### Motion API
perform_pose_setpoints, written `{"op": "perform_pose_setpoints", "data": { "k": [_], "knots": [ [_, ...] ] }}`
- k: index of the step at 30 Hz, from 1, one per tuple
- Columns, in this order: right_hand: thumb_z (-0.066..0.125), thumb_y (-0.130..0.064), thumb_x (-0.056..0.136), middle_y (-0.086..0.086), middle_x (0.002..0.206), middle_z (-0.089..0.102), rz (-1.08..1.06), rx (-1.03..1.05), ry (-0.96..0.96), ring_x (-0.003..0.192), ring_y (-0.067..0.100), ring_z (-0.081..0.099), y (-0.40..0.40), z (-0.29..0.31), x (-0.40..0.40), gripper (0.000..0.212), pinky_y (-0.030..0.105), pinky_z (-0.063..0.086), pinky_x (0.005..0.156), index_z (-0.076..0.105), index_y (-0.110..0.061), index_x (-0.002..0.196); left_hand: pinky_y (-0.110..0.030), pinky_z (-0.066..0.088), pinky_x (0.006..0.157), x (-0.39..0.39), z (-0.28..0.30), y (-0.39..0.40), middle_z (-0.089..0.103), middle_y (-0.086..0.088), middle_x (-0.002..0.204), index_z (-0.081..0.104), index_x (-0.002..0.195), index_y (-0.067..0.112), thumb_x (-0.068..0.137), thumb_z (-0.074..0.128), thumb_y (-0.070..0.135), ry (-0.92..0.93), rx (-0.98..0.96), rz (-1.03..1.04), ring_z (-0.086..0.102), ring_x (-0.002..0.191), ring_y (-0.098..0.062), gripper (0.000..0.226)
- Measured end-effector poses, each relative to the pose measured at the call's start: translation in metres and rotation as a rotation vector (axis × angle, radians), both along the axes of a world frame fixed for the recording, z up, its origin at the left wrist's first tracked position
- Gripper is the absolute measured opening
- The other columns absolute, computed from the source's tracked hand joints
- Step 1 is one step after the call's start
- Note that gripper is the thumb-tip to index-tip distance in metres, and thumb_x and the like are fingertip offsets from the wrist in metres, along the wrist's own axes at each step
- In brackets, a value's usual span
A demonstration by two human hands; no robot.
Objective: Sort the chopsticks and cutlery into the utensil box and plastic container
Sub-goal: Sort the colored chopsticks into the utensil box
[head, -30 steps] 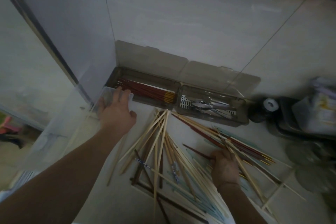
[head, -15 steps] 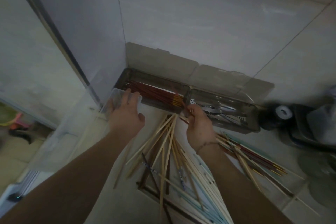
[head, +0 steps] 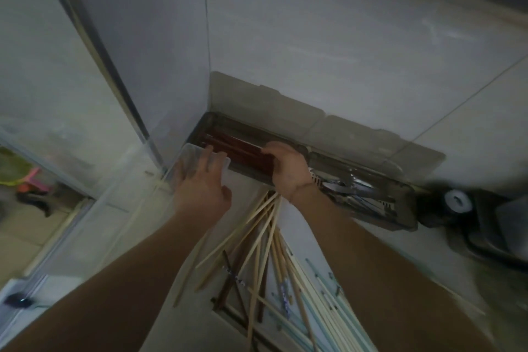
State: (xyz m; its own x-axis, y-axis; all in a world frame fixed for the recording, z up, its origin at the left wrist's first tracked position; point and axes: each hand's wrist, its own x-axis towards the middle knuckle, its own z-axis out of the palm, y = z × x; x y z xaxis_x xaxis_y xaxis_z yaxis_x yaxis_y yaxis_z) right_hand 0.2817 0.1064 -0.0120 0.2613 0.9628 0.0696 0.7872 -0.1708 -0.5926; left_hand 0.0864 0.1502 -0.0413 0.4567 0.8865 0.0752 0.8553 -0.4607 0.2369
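Two hands (head: pixel 288 171) at one utensil box (head: pixel 400 208)

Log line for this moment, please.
left hand on clear container | right hand at red chopsticks in box | loose chopsticks remain

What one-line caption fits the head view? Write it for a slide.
Right hand lays red chopsticks into the utensil box; left hand steadies the plastic container.

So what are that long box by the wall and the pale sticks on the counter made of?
The utensil box looks like smoky, translucent plastic: its contents show dimly through the wall. The pale chopsticks look like matte bamboo or wood, going by the light tan colour, though blur leaves that open.
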Motion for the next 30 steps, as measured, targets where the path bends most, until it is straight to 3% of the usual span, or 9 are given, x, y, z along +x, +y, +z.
{"op": "perform_pose_setpoints", "data": {
  "k": [2,4,9,12,15,18,23,28,30],
  "knots": [
    [0.049,0.006,0.08,0.01,0.113,0.064,-0.155,0.19,0.0,0.106,0.013,0.054,-0.041,0.002,0.005,0.034,0.008,0.03,0.103,0.07,-0.006,0.103,-0.056,0.013,0.117,0.0,0.001,0.0,0.026,-0.004,0.155,0.03,0.143,0.028,0.078,0.062,0.035,-0.008,-0.02,0.003,0.037,0.137,-0.028,0.073],
    [0.054,0.001,0.084,0.004,0.104,0.066,-0.328,0.262,-0.063,0.099,0.01,0.055,-0.09,-0.003,0.019,0.026,0.019,0.042,0.096,0.071,-0.011,0.099,-0.055,0.013,0.117,0.001,0.002,-0.001,0.026,-0.003,0.155,0.031,0.142,0.03,0.078,0.062,0.034,-0.019,-0.028,0.006,0.038,0.136,-0.028,0.071],
    [0.064,-0.004,0.086,0.007,0.095,0.067,-0.734,0.019,-0.108,0.087,0.026,0.061,-0.214,-0.018,0.066,0.014,0.027,0.041,0.08,0.071,-0.012,0.094,-0.053,0.014,0.116,0.002,0.001,-0.001,0.025,-0.002,0.155,0.031,0.141,0.03,0.078,0.063,0.034,-0.029,-0.047,0.007,0.043,0.132,-0.029,0.07],
    [0.061,-0.016,0.086,0.006,0.089,0.067,-0.715,-0.119,-0.14,0.083,0.03,0.063,-0.265,-0.027,0.081,0.012,0.028,0.044,0.077,0.072,-0.012,0.09,-0.053,0.014,0.116,0.003,0.002,-0.002,0.023,-0.003,0.156,0.03,0.143,0.027,0.079,0.063,0.033,-0.019,-0.042,0.005,0.045,0.13,-0.032,0.072],
    [0.049,-0.034,0.083,0.007,0.082,0.068,-0.574,-0.07,-0.325,0.074,0.031,0.063,-0.29,-0.038,0.073,0.033,0.031,0.049,0.072,0.075,-0.013,0.084,-0.053,0.014,0.115,0.004,0.003,-0.002,0.022,-0.004,0.157,0.031,0.144,0.025,0.08,0.064,0.031,-0.019,-0.057,0.012,0.047,0.128,-0.033,0.072],
    [0.047,-0.032,0.081,0.007,0.086,0.069,-0.494,-0.01,-0.454,0.077,0.034,0.063,-0.282,-0.045,0.057,0.032,0.038,0.054,0.069,0.077,-0.018,0.082,-0.053,0.014,0.115,0.004,0.004,-0.001,0.023,-0.004,0.156,0.033,0.144,0.024,0.079,0.064,0.029,-0.021,-0.048,0.012,0.042,0.133,-0.03,0.072],
    [0.039,-0.039,0.076,0.006,0.092,0.065,-0.534,-0.27,-0.563,0.081,0.036,0.057,-0.258,-0.053,0.044,0.042,0.04,0.052,0.063,0.075,-0.025,0.094,-0.053,0.018,0.114,0.002,0.006,-0.001,0.027,-0.005,0.155,0.035,0.143,0.023,0.078,0.065,0.028,-0.02,-0.03,-0.007,0.039,0.133,-0.029,0.071],
    [0.07,-0.027,0.07,0.007,0.087,0.063,-0.605,-0.318,-0.552,0.081,0.035,0.054,-0.253,-0.053,0.042,0.018,0.04,0.049,0.064,0.076,-0.025,0.087,-0.053,0.018,0.114,0.003,0.004,0.0,0.027,-0.004,0.155,0.034,0.144,0.024,0.078,0.065,0.029,-0.002,-0.031,0.002,0.04,0.133,-0.029,0.073],
    [0.067,-0.029,0.069,0.005,0.086,0.063,-0.545,-0.315,-0.563,0.081,0.034,0.055,-0.254,-0.052,0.04,0.017,0.04,0.048,0.066,0.076,-0.024,0.083,-0.053,0.018,0.114,0.003,0.003,0.0,0.027,-0.003,0.155,0.033,0.144,0.025,0.078,0.064,0.03,0.003,-0.026,0.005,0.04,0.134,-0.028,0.073]
  ]
}}
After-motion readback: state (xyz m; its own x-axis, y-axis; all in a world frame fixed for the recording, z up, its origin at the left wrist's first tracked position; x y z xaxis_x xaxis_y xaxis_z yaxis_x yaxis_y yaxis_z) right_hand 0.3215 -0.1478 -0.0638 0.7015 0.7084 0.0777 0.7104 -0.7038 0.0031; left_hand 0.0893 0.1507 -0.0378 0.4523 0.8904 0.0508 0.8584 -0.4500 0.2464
